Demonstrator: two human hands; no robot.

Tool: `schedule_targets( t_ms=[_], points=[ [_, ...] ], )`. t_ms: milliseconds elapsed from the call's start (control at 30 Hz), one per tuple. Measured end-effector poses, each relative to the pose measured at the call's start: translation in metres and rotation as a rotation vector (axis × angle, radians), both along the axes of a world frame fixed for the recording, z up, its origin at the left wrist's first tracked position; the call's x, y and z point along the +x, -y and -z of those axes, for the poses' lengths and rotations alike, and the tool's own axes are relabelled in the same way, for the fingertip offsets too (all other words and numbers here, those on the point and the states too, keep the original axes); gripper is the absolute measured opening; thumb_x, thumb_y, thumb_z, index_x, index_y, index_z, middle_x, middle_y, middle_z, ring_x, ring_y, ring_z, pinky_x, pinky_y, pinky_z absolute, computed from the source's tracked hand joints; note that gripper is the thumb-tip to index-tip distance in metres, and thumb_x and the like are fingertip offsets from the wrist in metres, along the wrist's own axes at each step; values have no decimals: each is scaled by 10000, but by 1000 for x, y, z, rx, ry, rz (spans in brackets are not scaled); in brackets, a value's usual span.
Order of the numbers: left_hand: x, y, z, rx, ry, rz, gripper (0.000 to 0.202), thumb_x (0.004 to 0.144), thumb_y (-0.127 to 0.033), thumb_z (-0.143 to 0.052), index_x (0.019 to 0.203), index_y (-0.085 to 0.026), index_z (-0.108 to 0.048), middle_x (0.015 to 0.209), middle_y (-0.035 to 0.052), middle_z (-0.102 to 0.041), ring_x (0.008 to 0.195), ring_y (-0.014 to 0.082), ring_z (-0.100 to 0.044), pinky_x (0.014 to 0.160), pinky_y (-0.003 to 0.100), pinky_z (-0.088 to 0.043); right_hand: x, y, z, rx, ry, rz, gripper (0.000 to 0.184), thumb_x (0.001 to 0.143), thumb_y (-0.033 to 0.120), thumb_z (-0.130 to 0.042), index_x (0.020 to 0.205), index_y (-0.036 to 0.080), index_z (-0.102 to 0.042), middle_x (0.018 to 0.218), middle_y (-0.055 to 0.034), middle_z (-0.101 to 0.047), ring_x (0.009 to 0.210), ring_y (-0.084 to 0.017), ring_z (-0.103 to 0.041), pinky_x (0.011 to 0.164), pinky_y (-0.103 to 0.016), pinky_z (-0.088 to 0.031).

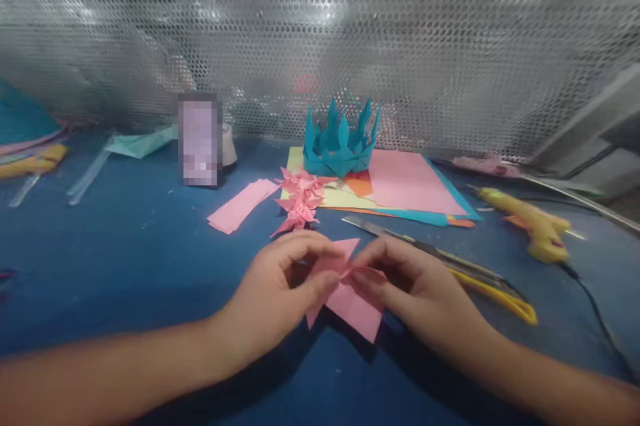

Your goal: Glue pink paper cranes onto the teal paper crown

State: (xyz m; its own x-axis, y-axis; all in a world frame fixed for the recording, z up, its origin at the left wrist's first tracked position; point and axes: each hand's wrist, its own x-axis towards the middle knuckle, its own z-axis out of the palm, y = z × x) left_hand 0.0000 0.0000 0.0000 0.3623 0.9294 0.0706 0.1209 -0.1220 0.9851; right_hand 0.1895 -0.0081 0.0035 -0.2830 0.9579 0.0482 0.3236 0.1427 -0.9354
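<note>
Now, pink paper half-folded, creased into points, your left hand pinching its left flap, your right hand pinching the middle fold, fingers curled tight on it.

The blue table carries stacked coloured sheets at one o'clock, pink paper strips at eleven, and small folded pink pieces between them. A yellow glue gun lies at two o'clock, with a cutter just below it
</note>
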Motion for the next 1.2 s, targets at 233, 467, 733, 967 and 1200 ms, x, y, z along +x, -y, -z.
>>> schedule_targets(
  t_ms=[233,467,733,967,1200],
  points=[
    [1,0,-1,67,-56,4,157,772,-165,-599,912,-211,-653,940,17,-608,867,142,-591,703,251,-503,-6,0,-4,-22,-47,25,118,773,282,-588,712,199,-530,659,-5,-616,590,-119,-567,547,-248,-484],
    [1,2,-3,165,-95,0,167,748,-165,-636,910,-192,-666,888,23,-631,835,144,-589,776,296,-495,-7,2,-5,18,-66,19,111,755,194,-584,673,194,-508,651,9,-614,571,-96,-566,507,-210,-455],
    [1,2,-1,190,-97,-10,145,753,-201,-640,895,-187,-665,890,32,-624,840,151,-587,762,303,-499,-10,3,-5,22,-69,25,124,714,147,-571,651,192,-474,609,31,-557,526,-75,-505,452,-189,-399],
    [0,3,-2,241,-160,-7,139,752,-168,-625,885,-191,-658,856,16,-618,817,140,-580,756,288,-488,-9,3,-6,-41,-71,33,122,674,155,-576,624,190,-470,567,50,-503,502,-68,-464,451,-184,-383],
    [1,3,-4,294,-224,-44,138,753,-139,-594,874,-196,-629,858,-2,-623,833,119,-574,772,249,-474,-13,1,-9,-111,-121,30,172,673,194,-613,599,190,-458,554,44,-511,491,-66,-454,451,-184,-377]
  ],
)
